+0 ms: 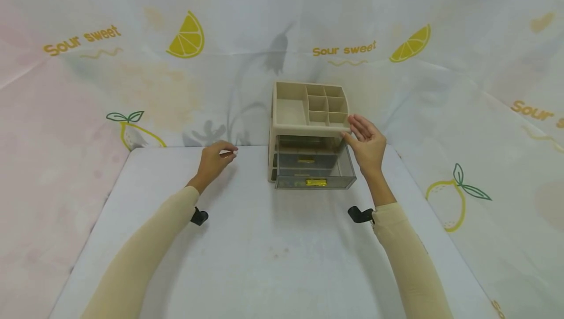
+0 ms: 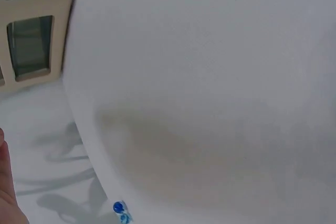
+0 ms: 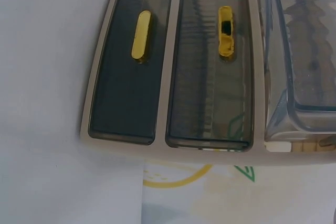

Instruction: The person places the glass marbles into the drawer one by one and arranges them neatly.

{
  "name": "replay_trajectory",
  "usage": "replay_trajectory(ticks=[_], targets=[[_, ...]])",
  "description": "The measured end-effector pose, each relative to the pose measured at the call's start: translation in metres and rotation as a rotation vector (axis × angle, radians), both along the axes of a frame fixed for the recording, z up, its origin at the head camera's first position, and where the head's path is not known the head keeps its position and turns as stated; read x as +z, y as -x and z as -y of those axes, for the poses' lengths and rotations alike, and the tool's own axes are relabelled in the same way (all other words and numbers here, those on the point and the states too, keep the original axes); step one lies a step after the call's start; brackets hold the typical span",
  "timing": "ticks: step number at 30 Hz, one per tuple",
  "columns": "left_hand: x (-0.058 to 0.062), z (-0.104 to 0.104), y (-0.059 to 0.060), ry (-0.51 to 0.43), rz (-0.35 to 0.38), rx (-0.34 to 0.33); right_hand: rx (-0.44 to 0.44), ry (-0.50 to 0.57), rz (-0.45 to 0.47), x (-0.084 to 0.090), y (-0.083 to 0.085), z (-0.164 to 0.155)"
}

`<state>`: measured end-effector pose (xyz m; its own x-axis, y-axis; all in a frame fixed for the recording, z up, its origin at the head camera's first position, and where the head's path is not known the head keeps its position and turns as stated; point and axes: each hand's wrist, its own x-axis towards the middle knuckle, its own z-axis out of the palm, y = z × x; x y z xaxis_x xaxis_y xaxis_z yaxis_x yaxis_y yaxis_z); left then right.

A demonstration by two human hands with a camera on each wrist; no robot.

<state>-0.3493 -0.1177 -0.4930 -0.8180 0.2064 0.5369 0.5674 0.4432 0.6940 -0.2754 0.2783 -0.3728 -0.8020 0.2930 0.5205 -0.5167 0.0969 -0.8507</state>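
Note:
A beige desk organizer (image 1: 291, 129) stands at the back of the table, its divided top tray facing up. Its uppermost smoky clear drawer (image 1: 288, 183) is pulled out towards me and looks bare inside. My right hand (image 1: 369, 150) holds the organizer's front right corner, thumb at the front rim and fingers along the side. To the organizer's left, my left hand (image 1: 214, 162) pinches a tiny white thing (image 1: 235, 152) between thumb and fingertips; its kind is too small to make out. At the bottom of the left wrist view shows a small blue thing (image 2: 122, 212).
Two lower drawers with gold handles (image 3: 141, 35) are closed in the right wrist view. A white cloth covers the table (image 1: 264, 260). Behind it hangs a white curtain (image 1: 246, 30) printed with lemons and lettering. Black wrist mounts (image 1: 199, 216) stick out below both forearms.

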Motion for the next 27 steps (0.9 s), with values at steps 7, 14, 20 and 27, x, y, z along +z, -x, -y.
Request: replay_trajectory(ticks=[7,14,20,27], targets=[[0.022,-0.018,-0.008,-0.164,0.054,-0.071,-0.001,-0.001,0.008,0.001,0.000,0.000],[0.049,-0.032,-0.024,-0.225,0.031,-0.160,-0.010,-0.015,-0.009,0.000,0.000,0.000],[0.079,-0.039,-0.046,-0.234,0.014,-0.218,-0.011,-0.006,-0.022,-0.003,0.002,-0.001],[0.093,-0.046,-0.056,-0.252,0.009,-0.283,-0.010,-0.016,-0.027,-0.003,0.002,0.000]])
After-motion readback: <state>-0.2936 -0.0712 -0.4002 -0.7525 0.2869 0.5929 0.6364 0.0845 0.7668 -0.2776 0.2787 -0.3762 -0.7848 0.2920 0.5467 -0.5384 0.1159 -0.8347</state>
